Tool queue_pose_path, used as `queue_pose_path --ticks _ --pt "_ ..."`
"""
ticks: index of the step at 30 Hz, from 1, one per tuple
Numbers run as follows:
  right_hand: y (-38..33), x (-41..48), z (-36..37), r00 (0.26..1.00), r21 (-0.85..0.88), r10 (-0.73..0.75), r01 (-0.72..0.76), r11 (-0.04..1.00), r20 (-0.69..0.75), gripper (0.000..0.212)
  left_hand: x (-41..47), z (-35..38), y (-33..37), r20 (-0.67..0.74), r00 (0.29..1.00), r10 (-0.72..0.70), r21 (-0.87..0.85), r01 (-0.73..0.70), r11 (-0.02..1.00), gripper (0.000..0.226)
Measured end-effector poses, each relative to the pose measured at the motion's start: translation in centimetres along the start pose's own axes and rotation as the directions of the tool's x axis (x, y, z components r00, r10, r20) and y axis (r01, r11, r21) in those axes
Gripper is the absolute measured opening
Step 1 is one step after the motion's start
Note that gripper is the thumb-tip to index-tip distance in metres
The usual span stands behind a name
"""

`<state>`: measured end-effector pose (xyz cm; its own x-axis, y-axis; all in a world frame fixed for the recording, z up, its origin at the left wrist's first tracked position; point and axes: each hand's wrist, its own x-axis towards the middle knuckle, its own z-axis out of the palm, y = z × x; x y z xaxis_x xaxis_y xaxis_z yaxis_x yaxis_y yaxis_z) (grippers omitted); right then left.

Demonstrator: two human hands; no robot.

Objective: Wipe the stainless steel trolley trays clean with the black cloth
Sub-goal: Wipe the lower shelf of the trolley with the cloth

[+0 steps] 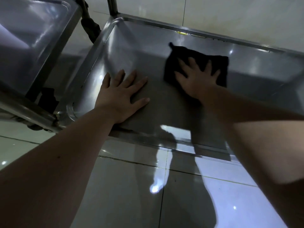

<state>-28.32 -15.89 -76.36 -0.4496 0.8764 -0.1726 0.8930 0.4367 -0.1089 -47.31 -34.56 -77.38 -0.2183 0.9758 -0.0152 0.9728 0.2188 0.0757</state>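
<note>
The only camera rides on my head, facing forward and steeply down, close over the trolley tray (164, 111), which runs tilted across the upper frame; the tiled floor (125, 195) fills the lower half.

Two stainless steel trays, one lower tray (131, 46) and one upper tray (32, 38) at the left, one black cloth (197, 55), two hands – left hand (121, 94), right hand (195, 79) – and two upright posts (112, 5).
</note>
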Motion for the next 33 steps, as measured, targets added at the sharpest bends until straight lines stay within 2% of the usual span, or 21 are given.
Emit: queue_pose_path --ticks 2,5,7,9,11,12,14,19,21,25,29,33 --pt "-2.6 -0.1 0.7 0.994 -0.053 -0.109 0.109 0.993 0.015 0.062 -0.1 0.1 -0.3 -0.002 1.000 -0.013 -0.010 0.013 1.000 0.080" --pt "-0.5 -1.5 0.6 0.992 -0.087 -0.123 0.121 0.989 -0.018 0.063 -0.2 0.0 -0.5 0.005 1.000 -0.019 -0.032 0.019 0.999 0.086" --pt "3.9 -3.2 0.3 0.998 -0.082 -0.043 0.039 0.996 -0.039 0.060 -0.2 -0.1 -0.5 0.025 1.000 -0.016 -0.034 0.016 0.999 0.087" --pt "8.5 -5.7 -0.1 0.992 -0.057 0.121 -0.123 0.991 -0.027 0.059 -0.1 -0.1 -0.1 0.044 0.999 -0.008 -0.030 0.009 1.000 0.087" --pt "10.6 -8.1 -0.4 0.971 -0.025 0.240 -0.240 0.970 -0.010 0.060 -0.1 -0.2 0.1 0.044 0.999 0.001 -0.022 0.000 1.000 0.086" --pt "10.2 -9.0 -0.3 0.967 -0.021 0.254 -0.254 0.967 -0.009 0.060 -0.2 -0.1 0.2 0.041 0.999 0.006 -0.017 -0.006 1.000 0.086" --pt "7.1 -10.3 0.5 0.980 -0.022 0.201 -0.201 0.979 -0.009 0.061 -0.4 0.0 0.3 0.042 0.999 0.012 -0.005 -0.012 1.000 0.085" --pt "-3.9 -14.8 3.6 0.992 -0.054 -0.125 0.124 0.991 -0.018 0.061 -0.4 0.0 0.0 0.014 1.000 0.015 0.030 -0.015 0.999 0.065" --pt "-4.5 -15.4 3.7 0.989 -0.031 -0.148 0.147 0.989 -0.012 0.060 -0.7 -0.1 0.0 -0.004 1.000 0.019 0.006 -0.019 1.000 0.062" --pt "1.4 -16.2 2.9 0.998 -0.050 -0.055 0.054 0.997 -0.007 0.059 -0.9 -0.3 0.0 0.043 0.999 0.001 -0.001 -0.001 1.000 0.059" --pt "9.1 -18.8 1.8 0.985 -0.038 0.161 -0.158 0.987 0.064 0.061 -1.0 -0.5 0.5 0.046 0.999 -0.011 0.005 0.011 1.000 0.059" --pt "8.2 -19.4 2.0 0.968 -0.039 0.245 -0.243 0.969 0.054 0.065 -1.4 -0.4 0.4 0.041 0.999 -0.020 -0.007 0.020 1.000 0.059"
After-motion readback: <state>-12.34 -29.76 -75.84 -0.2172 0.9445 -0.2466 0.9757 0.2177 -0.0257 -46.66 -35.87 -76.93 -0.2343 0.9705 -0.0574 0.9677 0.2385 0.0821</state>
